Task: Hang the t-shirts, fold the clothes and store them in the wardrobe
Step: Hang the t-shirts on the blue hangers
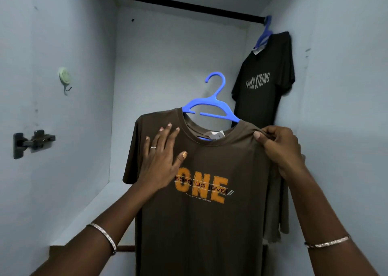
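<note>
Brown t-shirt [201, 223], orange "ONE" print across the chest, sits on a blue hanger [212, 103] inside the wardrobe [79, 34]; the hook is free, well below the rail [178, 3]. My left hand [161, 156] lies flat on the shirt's left chest, fingers straight, gripping nothing. My right hand [279, 147] pinches the right shoulder fabric. Far right, a black t-shirt [262, 82] hangs from the rail.
</note>
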